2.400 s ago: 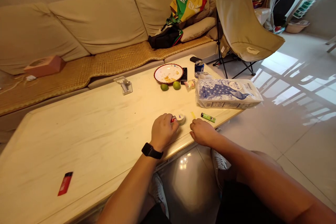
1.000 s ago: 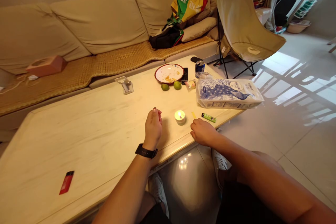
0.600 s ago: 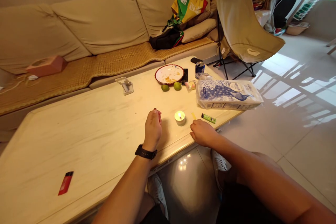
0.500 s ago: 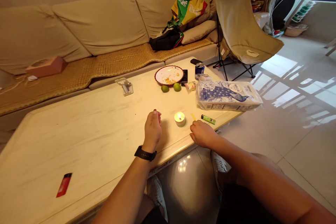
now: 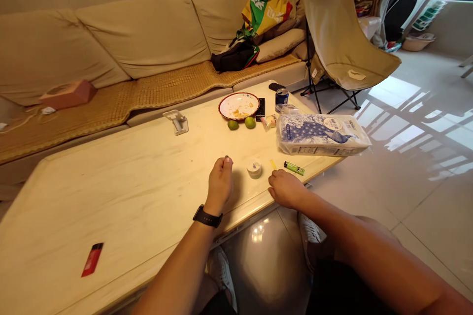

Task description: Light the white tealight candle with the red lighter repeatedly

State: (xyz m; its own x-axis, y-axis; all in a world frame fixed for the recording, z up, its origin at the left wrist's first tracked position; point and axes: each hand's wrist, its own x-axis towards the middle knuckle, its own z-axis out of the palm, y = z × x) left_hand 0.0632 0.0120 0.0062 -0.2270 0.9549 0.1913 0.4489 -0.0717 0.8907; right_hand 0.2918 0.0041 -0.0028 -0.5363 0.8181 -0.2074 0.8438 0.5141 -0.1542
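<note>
Well, the left hand (image 5: 219, 184) stands up on the heel of the palm on the pale marble-look surface (image 5: 121, 197), fingers bunched tightly together, with a black watch (image 5: 207, 217) on the wrist. A dark speck shows at the fingertips, but from this height I can't tell whether it's a pinched bit of something or just a fingernail. The right hand (image 5: 286, 189) lies low near the front edge, fingers loosely curled and holding nothing. Between them sits a small white tea light (image 5: 254, 169), upright and closer to the right hand, with no flame visible. Just beyond it lie a thin yellow sliver (image 5: 272, 164) and a green lighter (image 5: 294, 168), both within easy reach of the right hand. A red lighter (image 5: 92, 259) lies well apart, far to the left. Working at a tea light this small goes best with the wrist steady and the fingertips coming in from above, so the cup doesn't skid. Further back are a plate (image 5: 239, 106), two limes (image 5: 241, 124), a drink can (image 5: 281, 99) and a peacock-print tissue pack (image 5: 321, 135).
</note>
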